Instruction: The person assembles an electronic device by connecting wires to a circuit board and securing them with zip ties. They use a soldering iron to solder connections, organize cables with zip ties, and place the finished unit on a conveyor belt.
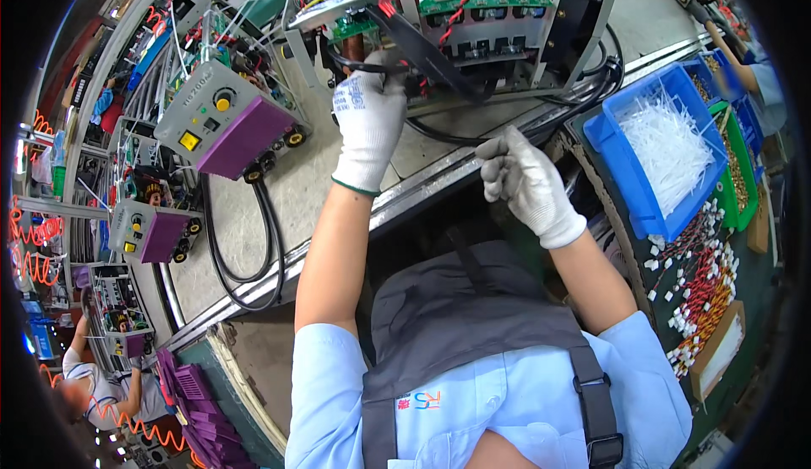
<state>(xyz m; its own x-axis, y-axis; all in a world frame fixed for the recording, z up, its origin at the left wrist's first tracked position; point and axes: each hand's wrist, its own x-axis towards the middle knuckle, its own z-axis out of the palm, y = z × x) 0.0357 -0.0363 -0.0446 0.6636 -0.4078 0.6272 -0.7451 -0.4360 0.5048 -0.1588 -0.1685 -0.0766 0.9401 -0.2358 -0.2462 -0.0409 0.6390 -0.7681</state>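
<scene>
An open machine chassis (490, 46) with green circuit boards and thick black cables stands at the far side of the bench. My left hand (367, 114), in a white glove, reaches into its near left side. Its fingers are curled beside a black cable (351, 65) and a copper-coloured part (353, 46); what they hold, if anything, is hidden. My right hand (528, 183), in a white glove with greyed fingertips, hovers near the bench edge in front of the chassis. Its fingers are loosely bent and apart, with nothing seen in them.
Left of the chassis stands a grey and purple machine (224, 118), its black cable (274, 249) looping over the bench edge. On the right are a blue bin (604, 135) of clear strips, a green bin (748, 207) and loose connector wires (705, 287). Co-workers are at both sides.
</scene>
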